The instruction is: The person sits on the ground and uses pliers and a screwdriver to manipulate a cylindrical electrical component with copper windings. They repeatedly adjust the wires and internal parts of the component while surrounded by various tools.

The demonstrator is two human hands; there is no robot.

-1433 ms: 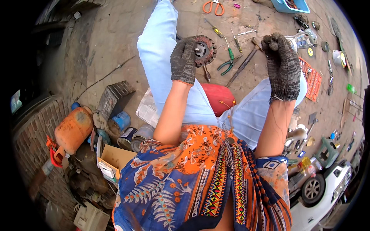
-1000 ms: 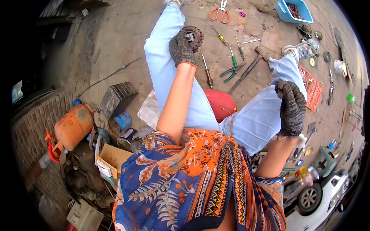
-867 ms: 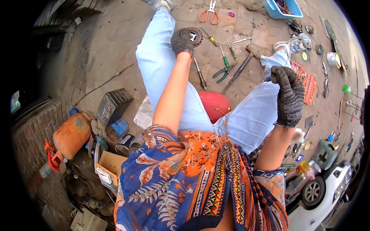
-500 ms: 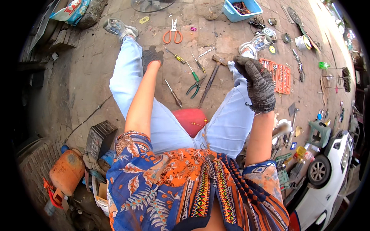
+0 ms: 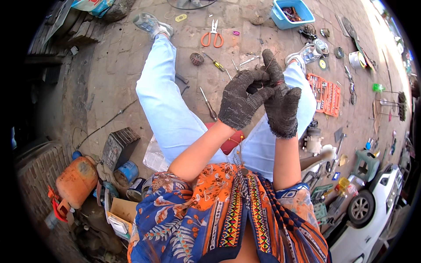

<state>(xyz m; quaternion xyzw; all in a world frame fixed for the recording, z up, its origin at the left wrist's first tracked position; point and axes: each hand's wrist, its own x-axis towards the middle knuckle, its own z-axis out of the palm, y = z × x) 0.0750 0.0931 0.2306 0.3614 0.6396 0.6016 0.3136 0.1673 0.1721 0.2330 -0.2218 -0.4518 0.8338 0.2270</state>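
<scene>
My left hand (image 5: 243, 98) and my right hand (image 5: 281, 103), both in dark knitted gloves, meet above my right leg. Their fingers are bent together on a very thin wire (image 5: 277, 81); its loose part is hard to see. The ribbed small wheel (image 5: 197, 58) lies on the paving beside my left leg. Between my legs are a wooden-handled screwdriver (image 5: 210, 109), a yellow screwdriver (image 5: 217, 64) and a red cushion (image 5: 230, 143); other tools there are partly hidden by my hands.
Orange-handled scissors (image 5: 212, 37) and a blue tub (image 5: 293, 16) are ahead. An orange socket case (image 5: 326, 94), a green stool (image 5: 366, 162) and a white car (image 5: 379, 206) are on the right. An orange cylinder (image 5: 76, 179), cans (image 5: 126, 171) and a brick wall (image 5: 39, 171) are on the left.
The wheel has left my left hand and lies on the paving. My left hand has come back and rightward to meet my right hand, which was apart from it.
</scene>
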